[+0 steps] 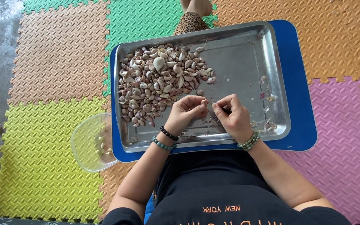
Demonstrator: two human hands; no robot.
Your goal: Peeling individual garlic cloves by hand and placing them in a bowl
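Near the middle of the frame both hands meet over a steel tray (278,83). The left hand (185,111) has its grip closed, thumb and fingers pinching a small garlic clove (205,102). The right hand (233,114) is just beside it with its grip curled shut on something thin and dark, too small to tell what. A heap of unpeeled cloves (157,81) fills the tray's left half, and scraps of skin (268,123) lie at its right side. The tray sits on a blue board (301,104) on the coloured foam floor mat (59,54). At lower left, a clear plastic bowl (89,143) rests just beside the board
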